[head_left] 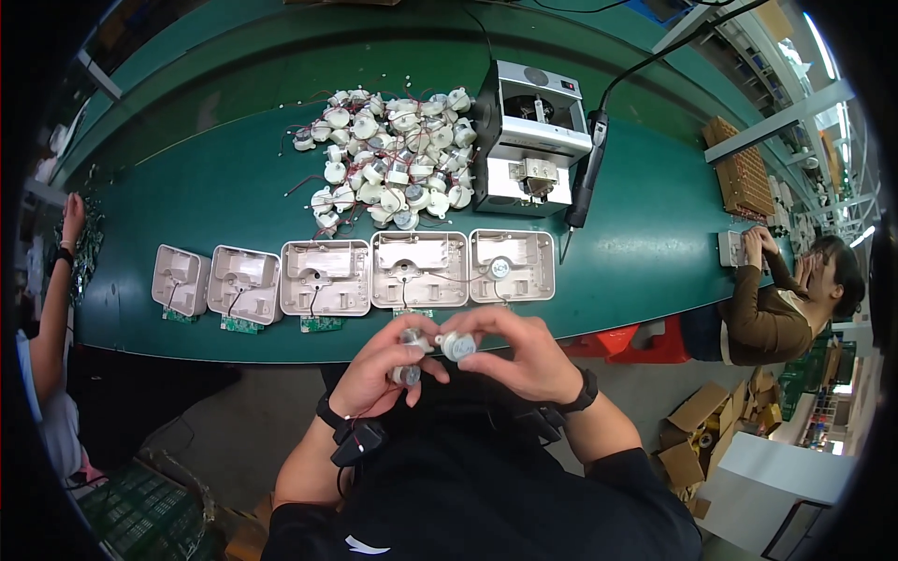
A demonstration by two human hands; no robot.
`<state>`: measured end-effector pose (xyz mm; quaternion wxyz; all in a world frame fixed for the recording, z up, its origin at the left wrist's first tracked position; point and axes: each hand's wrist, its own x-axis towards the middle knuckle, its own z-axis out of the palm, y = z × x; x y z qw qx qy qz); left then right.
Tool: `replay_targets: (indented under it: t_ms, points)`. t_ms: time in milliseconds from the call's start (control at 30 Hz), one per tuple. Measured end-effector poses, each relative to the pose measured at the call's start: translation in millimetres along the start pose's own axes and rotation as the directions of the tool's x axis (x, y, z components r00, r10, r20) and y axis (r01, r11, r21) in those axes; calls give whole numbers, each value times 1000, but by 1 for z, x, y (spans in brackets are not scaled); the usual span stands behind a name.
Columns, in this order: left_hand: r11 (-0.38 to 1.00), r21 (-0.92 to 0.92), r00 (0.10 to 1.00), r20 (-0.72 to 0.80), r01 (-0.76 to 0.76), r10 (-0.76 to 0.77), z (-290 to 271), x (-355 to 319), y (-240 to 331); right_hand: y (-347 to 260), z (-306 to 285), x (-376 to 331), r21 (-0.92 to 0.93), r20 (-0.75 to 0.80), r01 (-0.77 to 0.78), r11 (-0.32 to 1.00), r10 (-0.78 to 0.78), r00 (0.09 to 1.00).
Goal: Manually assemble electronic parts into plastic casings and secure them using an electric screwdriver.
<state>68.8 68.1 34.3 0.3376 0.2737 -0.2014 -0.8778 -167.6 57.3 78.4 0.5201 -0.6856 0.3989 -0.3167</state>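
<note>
My left hand point(374, 372) is closed around small motors point(406, 374) with silver metal ends and white plastic parts; at least two show between its fingers. Thin red wires hang down by that wrist. Between the thumb and fingers of my right hand point(526, 360) is another small motor point(458, 347), its round silver face turned up. The two hands are close together, just off the bench's near edge. Ahead of them stands a row of several white plastic housings point(325, 299). Inside the rightmost one lies a round motor point(499, 269), its wire reaching to the neighbouring housing.
A heap of white motors point(398, 154) with red wires covers the middle of the green bench point(636, 252). Right of it stand a black-and-silver machine point(533, 140) and a hanging electric screwdriver point(589, 173). Green circuit boards point(321, 323) lie before the housings. Co-workers sit at both sides.
</note>
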Motion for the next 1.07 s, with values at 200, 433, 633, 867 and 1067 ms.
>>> replay_targets:
  t_ms: [200, 433, 633, 867, 1067]
  points:
    - [996, 76, 999, 12, 49, -50, -2, 3, -6, -9, 2, 9, -178, 80, 300, 937, -291, 954]
    - [953, 153, 944, -165, -260, 284, 4, 2, -17, -8, 20, 2, -41, -217, -102, 994, 90, 972]
    - [460, 748, 674, -24, -478, 738, 7, -4, -17, -4, 39, 5, 356, -176, -152, 922, 226, 958]
    - [573, 712, 686, -177, -406, 706, -4, -18, -17, -15, 32, 31, -161, -236, 57, 985, -94, 967]
    - [981, 65, 937, -290, -184, 195, -35, -34, -7, 8, 19, 70, -672, 139, 307, 673, -292, 946]
